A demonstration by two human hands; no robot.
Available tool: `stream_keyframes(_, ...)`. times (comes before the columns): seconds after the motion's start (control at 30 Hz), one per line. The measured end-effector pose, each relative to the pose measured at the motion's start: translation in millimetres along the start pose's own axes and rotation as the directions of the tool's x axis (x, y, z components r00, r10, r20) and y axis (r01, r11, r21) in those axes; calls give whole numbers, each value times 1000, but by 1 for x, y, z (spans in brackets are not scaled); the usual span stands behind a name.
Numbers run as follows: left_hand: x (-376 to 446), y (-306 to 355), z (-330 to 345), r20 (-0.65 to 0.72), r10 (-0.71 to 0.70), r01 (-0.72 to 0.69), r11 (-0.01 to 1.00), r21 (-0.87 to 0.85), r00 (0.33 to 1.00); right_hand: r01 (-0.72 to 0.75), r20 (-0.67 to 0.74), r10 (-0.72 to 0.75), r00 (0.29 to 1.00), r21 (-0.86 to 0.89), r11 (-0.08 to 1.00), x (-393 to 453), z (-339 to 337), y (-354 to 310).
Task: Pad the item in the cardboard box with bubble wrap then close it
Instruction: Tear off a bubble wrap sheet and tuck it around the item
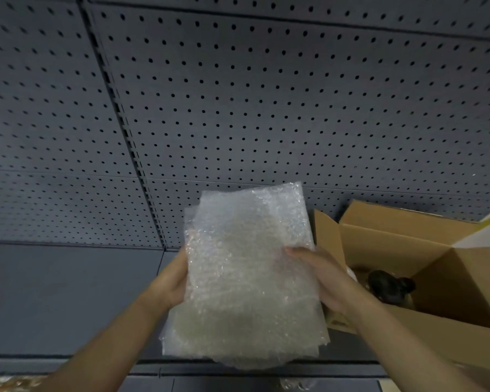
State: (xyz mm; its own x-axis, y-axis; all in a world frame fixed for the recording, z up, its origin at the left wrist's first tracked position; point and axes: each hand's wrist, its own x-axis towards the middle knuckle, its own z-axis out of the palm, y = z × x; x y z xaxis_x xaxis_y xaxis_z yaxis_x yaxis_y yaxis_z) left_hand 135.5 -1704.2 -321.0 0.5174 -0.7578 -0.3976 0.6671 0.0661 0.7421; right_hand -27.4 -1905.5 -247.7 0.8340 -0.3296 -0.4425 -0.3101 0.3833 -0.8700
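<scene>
— What do you see of the bubble wrap now?

— I see the bubble wrap [245, 275] held up between the two hands, in front of the chest. It is a flat stack of clear sheets, several layers, standing almost upright and tilted a little away from me. The lower edge hangs below both wrists.

— And how do the hands hold it?

— The left hand [173, 281] is on the left edge of the stack. I see its palm side against the edge, and the fingers go behind the sheets, so I believe it grips, but the fingers themselves are hidden. The right hand [320, 278] holds the right edge: the thumb lies on the front face and the other fingers wrap behind. Both hands grip the wrap.

— Where is the box?

— The cardboard box [408, 241] is just to the right of the right hand, partly behind the right forearm. Its flaps stand open. Inside, near the right wrist, lies a dark item [391, 287]; it is blurred and I cannot tell what it is. A bit of clear wrap seems to be beside it already.

— Anything further out?

— Behind the hands is a grey pegboard wall [238, 108] with many small holes, and under it a plain grey surface [68, 292] to the left of the left arm.
</scene>
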Motion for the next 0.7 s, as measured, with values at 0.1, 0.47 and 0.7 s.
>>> stream_keyframes(0.1, 2, 8, -3, -2, 4, -4, 1000, 8, 1000, -4, -167, -13, 986, -102, 995, 6, -5, 3)
stream_keyframes(0.47, 5, 1, 53, -341, 426, -208, 827, 522, 838, 224, -321, -585, 745, -706, 672, 1, 29, 16)
stream_keyframes(0.7, 1, 5, 68, -242, 580, -289, 672, 682, 778, 405, -43, -695, 718, -786, 467, -2, 72, 44)
